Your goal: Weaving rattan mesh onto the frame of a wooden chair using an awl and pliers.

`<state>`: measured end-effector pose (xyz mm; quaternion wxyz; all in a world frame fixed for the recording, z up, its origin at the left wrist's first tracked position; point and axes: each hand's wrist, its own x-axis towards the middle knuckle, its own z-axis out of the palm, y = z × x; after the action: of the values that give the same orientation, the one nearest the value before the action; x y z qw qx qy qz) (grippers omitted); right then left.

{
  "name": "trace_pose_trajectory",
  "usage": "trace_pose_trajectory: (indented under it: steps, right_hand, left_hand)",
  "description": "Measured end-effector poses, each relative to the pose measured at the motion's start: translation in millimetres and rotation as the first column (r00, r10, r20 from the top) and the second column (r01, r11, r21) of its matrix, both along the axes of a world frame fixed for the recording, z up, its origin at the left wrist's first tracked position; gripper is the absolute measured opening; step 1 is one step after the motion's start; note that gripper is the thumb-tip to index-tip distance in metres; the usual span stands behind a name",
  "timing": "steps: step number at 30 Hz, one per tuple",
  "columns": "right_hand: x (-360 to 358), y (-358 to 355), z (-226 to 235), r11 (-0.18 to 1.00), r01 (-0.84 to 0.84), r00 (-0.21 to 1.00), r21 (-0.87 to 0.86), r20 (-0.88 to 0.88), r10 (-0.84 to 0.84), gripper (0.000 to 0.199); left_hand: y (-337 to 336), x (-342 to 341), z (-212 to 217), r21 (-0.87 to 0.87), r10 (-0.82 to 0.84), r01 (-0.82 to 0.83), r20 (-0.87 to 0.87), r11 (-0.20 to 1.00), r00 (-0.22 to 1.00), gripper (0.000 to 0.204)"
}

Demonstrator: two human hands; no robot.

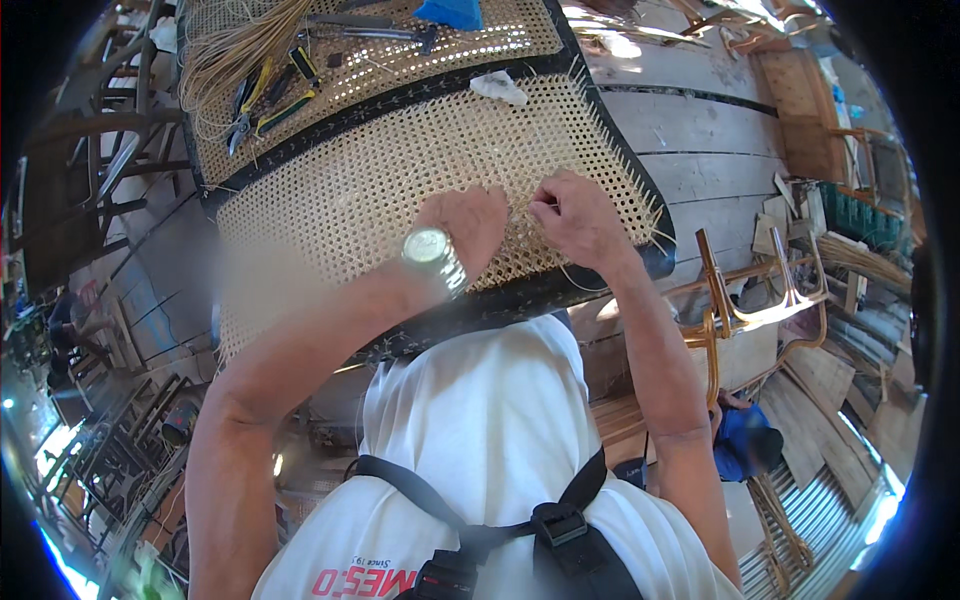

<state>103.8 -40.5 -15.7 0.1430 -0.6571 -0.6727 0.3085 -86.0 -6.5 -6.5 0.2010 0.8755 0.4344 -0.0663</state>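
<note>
A woven cane webbing panel [380, 180] lies in front of me, set in a dark frame [490, 305]. Over its near part my left hand [470, 222], with a wristwatch above it, is closed with the fingers curled down on the weave. Close to its right, my right hand [580, 218] is pinched, thumb against the fingers; whatever lies in either grip is too small or hidden to make out. A thin cane strand [577, 283] loops out below my right wrist. Loose cane ends [625, 155] stick out along the panel's right edge.
Beyond the dark crossbar lie yellow-and-black pliers [285, 105], a hammer [385, 32], a bundle of cane strands [240, 50] and a blue piece [450, 12]. A white crumpled scrap [498, 88] rests nearer. A wooden chair frame [745, 310] and a person in blue [742, 435] are at right.
</note>
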Motion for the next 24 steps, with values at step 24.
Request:
trace_pose_trajectory:
  steps: [24]
  right_hand:
    - [-4.3,25.4,-1.7,0.962,0.134,0.976,-0.237,-0.137,-0.169,0.029]
  left_hand:
    - [61.7,-26.9,5.9,-0.41,-0.05,0.026,-0.049,0.912,0.998,0.025]
